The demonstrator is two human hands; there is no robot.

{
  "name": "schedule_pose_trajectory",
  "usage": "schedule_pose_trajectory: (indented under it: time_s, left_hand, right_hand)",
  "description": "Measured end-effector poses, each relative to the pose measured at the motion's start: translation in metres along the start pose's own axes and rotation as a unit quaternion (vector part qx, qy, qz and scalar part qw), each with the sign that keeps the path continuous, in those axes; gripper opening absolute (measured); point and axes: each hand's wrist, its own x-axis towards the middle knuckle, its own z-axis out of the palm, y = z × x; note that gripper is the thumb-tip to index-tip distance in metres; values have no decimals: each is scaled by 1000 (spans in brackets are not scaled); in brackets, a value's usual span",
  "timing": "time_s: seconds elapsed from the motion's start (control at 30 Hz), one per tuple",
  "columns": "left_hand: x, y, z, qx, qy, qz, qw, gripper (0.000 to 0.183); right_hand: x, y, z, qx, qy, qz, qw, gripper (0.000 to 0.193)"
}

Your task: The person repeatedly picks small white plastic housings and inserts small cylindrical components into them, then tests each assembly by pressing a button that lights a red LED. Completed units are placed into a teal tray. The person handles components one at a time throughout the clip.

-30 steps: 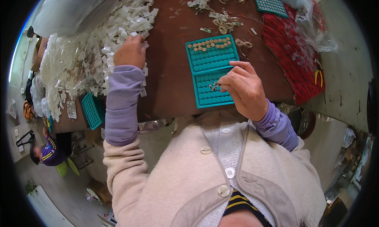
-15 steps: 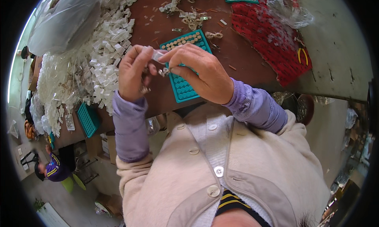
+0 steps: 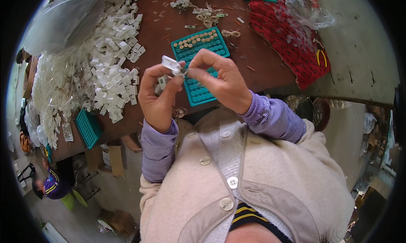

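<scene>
Over the table, my left hand (image 3: 158, 95) grips a small white plastic case (image 3: 171, 64) between thumb and fingers. A second small piece (image 3: 162, 81), pale with a dark mark, is tucked inside the same hand. My right hand (image 3: 222, 78) is closed in a pinch at the end of the case, where a tiny shiny part (image 3: 184, 71) shows between the fingertips; its exact kind is too small to tell. Beneath both hands lies a teal tray (image 3: 195, 100) of round pockets, with tan round discs (image 3: 198, 39) in its far rows.
A large heap of white plastic cases (image 3: 116, 69) covers the table's left, beside clear plastic bags (image 3: 63, 23). Bundled wires (image 3: 208, 16) lie beyond the tray. Yellow-handled pliers (image 3: 322, 57) rest on red cloth (image 3: 281, 35). An empty-looking teal tray (image 3: 88, 129) tilts at the left edge. Another person (image 3: 55, 184) sits far left.
My left hand has moved right and turned, so the white case now points up and outward. My right hand has stayed close to it, still pinching. The whole view has shifted slightly.
</scene>
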Motion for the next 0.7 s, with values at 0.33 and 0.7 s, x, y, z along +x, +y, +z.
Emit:
schedule_pose_trajectory:
  time_s: [0.33,0.7]
  left_hand:
    - [13,15,-20,255,-143,60,954,26]
    - [-14,-5,29,80,53,-72,993,19]
  right_hand:
    - [0,-3,-17,-196,-159,-90,963,12]
    - [-19,4,-22,-159,-16,-34,987,9]
